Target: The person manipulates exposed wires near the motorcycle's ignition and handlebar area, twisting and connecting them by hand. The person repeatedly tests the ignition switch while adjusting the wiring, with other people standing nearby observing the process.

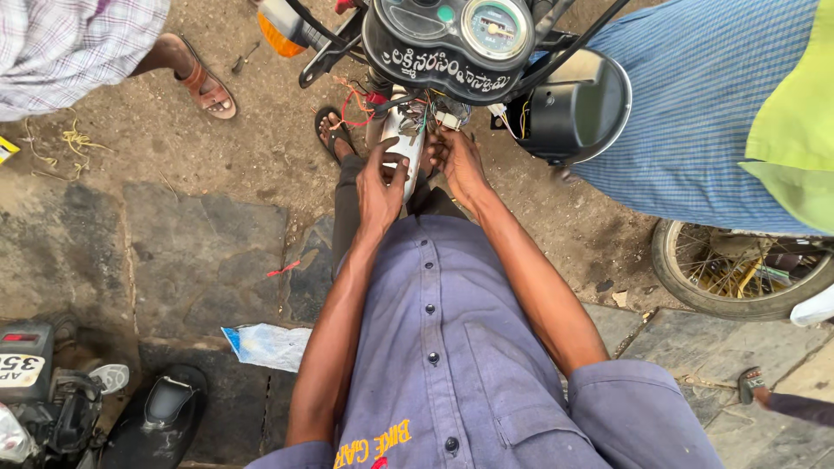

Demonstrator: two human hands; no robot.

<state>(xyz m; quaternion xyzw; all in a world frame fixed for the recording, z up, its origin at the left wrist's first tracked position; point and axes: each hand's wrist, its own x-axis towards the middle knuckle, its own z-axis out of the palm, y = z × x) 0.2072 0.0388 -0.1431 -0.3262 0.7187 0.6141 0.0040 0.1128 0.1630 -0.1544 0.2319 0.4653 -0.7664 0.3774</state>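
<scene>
Head view, looking straight down the person's chest. A motorcycle stands nose-on to the person; its black instrument cluster with a round pale dial fills the top of the frame, and the black round headlamp shell hangs off to one side, detached from its mount and open side down, as far as can be told.

Below the cluster a loose tangle of red, white and dark wires with small white plug connectors spills out over the white front mudguard. Both hands are in that bundle. The left hand rests on the mudguard, fingers curled up toward the lower wires; whether it pinches one I cannot tell. The right hand is closed around something small at the edge of the bundle, just beside a white connector (the item itself is hidden by the fingers). The hands sit close together, not touching.

Progress, judged from the layout: the headlamp is already off and the wiring exposed, so the opening-up appears done. The connectors still hang free and nothing is refitted, so the work on the wiring and all reassembly look to be left.

Surroundings: a bystander in a blue checked garment at the right, a sandalled foot at upper left, a crumpled clear plastic bag on the stone paving.
</scene>
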